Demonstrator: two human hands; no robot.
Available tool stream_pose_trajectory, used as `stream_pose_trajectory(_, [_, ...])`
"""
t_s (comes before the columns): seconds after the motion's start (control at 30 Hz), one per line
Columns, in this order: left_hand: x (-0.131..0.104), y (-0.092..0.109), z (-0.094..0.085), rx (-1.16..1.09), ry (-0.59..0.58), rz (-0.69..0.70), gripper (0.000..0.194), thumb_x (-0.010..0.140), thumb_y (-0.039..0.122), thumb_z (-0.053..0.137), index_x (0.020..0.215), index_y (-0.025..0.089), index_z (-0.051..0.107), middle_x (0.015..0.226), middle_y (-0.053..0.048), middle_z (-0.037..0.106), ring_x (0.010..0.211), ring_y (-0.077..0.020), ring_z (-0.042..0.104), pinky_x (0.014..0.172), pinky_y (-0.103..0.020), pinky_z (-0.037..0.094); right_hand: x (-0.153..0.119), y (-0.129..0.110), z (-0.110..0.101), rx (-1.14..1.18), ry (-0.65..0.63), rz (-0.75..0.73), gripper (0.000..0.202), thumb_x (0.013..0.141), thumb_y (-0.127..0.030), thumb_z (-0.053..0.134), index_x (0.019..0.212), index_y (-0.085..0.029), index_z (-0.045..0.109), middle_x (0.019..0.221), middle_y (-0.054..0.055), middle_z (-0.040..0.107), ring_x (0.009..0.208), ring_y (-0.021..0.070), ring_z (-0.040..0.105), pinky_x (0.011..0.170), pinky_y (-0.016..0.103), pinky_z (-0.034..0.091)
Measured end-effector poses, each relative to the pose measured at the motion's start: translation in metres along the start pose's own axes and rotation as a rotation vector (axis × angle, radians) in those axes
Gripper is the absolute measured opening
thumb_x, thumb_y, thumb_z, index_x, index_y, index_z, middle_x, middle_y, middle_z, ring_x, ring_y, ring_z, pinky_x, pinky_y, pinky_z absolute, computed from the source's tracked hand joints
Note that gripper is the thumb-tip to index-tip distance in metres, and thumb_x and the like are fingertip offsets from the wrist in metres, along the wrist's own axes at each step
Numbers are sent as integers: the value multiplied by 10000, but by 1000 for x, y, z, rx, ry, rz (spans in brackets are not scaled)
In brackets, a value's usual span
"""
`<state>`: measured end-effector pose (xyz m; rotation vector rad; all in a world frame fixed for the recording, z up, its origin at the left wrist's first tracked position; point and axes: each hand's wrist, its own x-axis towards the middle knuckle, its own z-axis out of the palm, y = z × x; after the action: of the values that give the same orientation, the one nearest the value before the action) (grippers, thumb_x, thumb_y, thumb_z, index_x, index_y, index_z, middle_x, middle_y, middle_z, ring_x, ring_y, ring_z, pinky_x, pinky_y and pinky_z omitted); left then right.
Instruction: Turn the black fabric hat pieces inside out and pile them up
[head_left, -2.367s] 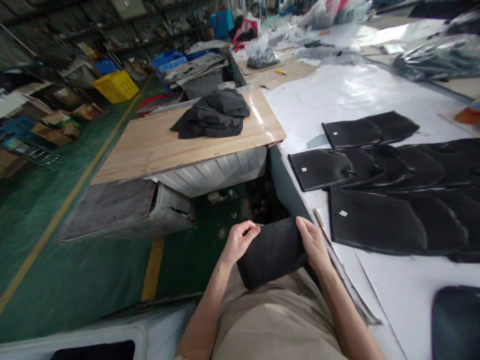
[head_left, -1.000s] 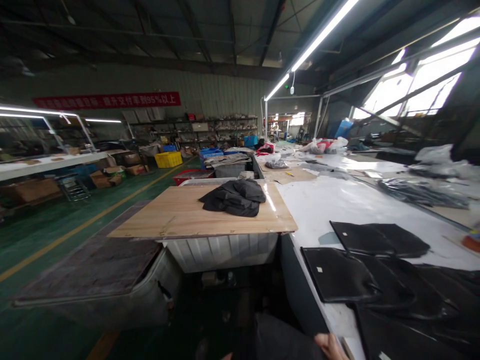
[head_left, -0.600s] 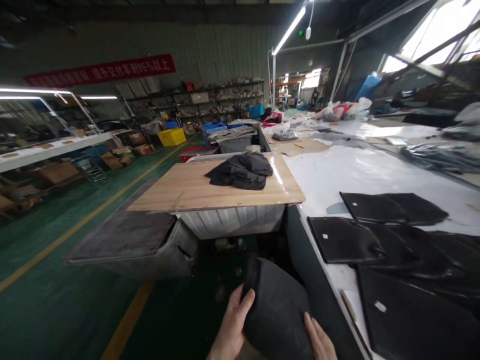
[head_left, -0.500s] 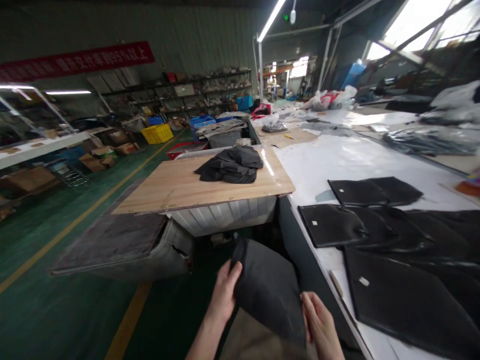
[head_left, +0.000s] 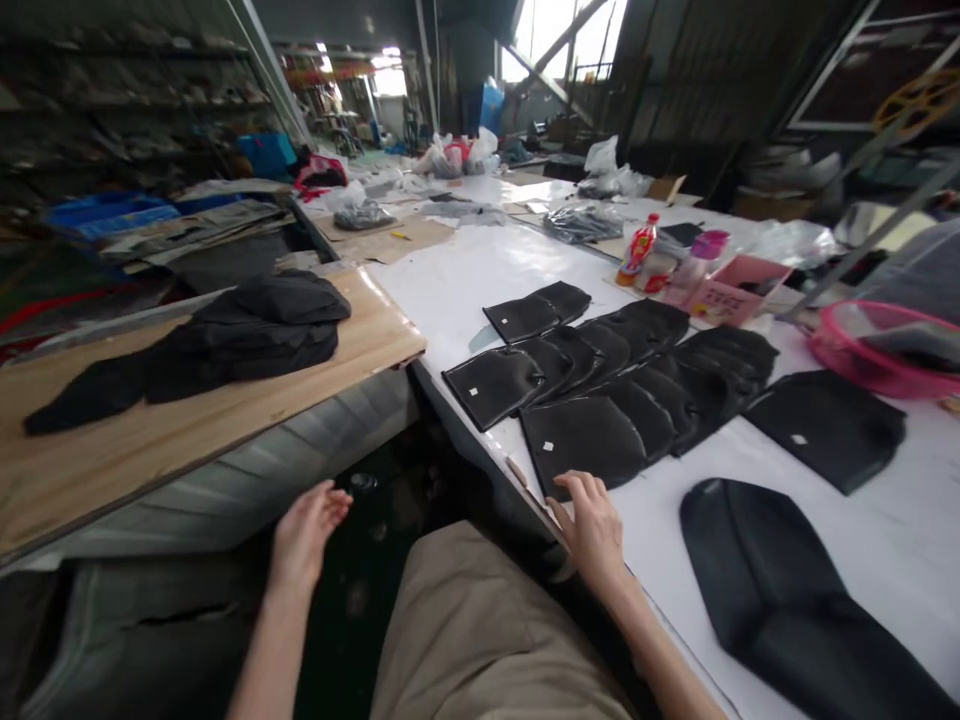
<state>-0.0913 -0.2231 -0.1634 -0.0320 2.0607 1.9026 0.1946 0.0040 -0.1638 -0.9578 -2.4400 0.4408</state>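
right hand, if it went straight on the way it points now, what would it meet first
The right hand would likely meet the black piece with the white tag just ahead, on the white table. The hand's height is hard to judge, so it might pass over.

Rows of covers [head_left: 592,435] lie overlapping on the counter [head_left: 465,270]. Left of the rows, across a gap, a board [head_left: 367,345] carries a heap of cloth [head_left: 255,330]. Behind the rows stand a bottle [head_left: 640,250] and a box [head_left: 731,295]. Right of the rows lies a single cover [head_left: 825,425], with a basin [head_left: 862,362] just behind it. Another piece [head_left: 780,600] lies right of and before the rows.
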Motion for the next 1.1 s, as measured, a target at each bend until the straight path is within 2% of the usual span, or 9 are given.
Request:
stream_pose_trajectory(0.1, [-40, -65, 20, 5, -213, -196, 497, 643, 496, 777, 918, 102, 650, 696, -37, 653, 646, -172, 635, 601, -279, 509, 8, 11, -2, -120, -36, -39, 333, 856, -274, 631, 1166, -180, 556, 1186, 120, 606, 1091, 269, 535, 912, 401, 417])
stream_pose_trajectory(0.2, [-76, -95, 44, 19, -424, -250, 467, 680, 513, 746, 918, 121, 657, 726, -43, 667, 656, -169, 641, 610, -266, 496, 15, 10, 1, -210, -106, -55, 301, 849, -278, 637, 1127, -173, 588, 1117, 112, 628, 1051, 269, 544, 900, 399, 394])
stream_pose_trajectory(0.37, [-104, -76, 83, 58, -724, -213, 407, 770, 503, 679, 921, 127, 645, 754, -48, 668, 644, -148, 645, 594, -237, 464, 16, -5, 5, -332, -200, -71, 47, 841, -213, 601, 850, -177, 630, 884, 77, 634, 871, 241, 553, 841, 374, 357])
stream_pose_trajectory(0.5, [-110, -58, 119, 20, -889, -197, 438, 817, 517, 621, 1010, 125, 625, 851, -84, 682, 732, -178, 682, 645, -265, 492, 6, -11, 4, -306, -243, -93, 141, 844, -98, 538, 761, -189, 606, 777, 49, 621, 812, 218, 546, 839, 357, 332])
stream_pose_trajectory(0.63, [-111, -55, 158, 24, -904, -189, 499, 773, 570, 640, 980, 116, 623, 810, -82, 677, 685, -176, 686, 596, -252, 489, -1, -7, -5, -220, -248, -54, 144, 843, -90, 526, 889, -197, 610, 883, 49, 634, 863, 210, 556, 805, 327, 340])
stream_pose_trajectory(0.73, [-113, -55, 173, 39, -894, -177, 490, 762, 573, 646, 934, 115, 626, 758, -62, 665, 658, -165, 679, 575, -237, 484, 1, 1, -10, -209, -256, -82, 279, 808, -37, 512, 1020, -196, 601, 1000, 57, 638, 910, 205, 562, 799, 317, 347])
stream_pose_trajectory(0.83, [-115, -56, 177, 42, -897, -175, 484, 764, 563, 647, 949, 116, 620, 727, -48, 658, 628, -156, 669, 550, -229, 475, 5, 11, -9, -221, -261, -104, 319, 792, -30, 514, 1053, -187, 606, 937, 51, 649, 905, 214, 564, 811, 329, 351])
stream_pose_trajectory(0.93, [-116, -54, 175, 21, -877, -158, 503, 749, 566, 660, 968, 117, 605, 719, -36, 643, 585, -145, 654, 517, -220, 456, 10, 19, -8, -171, -240, -109, 222, 812, -53, 505, 925, -191, 637, 842, 40, 638, 839, 209, 562, 775, 327, 366])
stream_pose_trajectory(1.1, [-115, -32, 178, -127, -782, -220, 602, 757, 601, 637, 1103, 115, 558, 832, -76, 655, 648, -171, 671, 552, -248, 487, 6, 15, -27, 55, -49, -116, 167, 846, -102, 491, 907, -185, 624, 856, 48, 621, 838, 200, 553, 788, 327, 402])
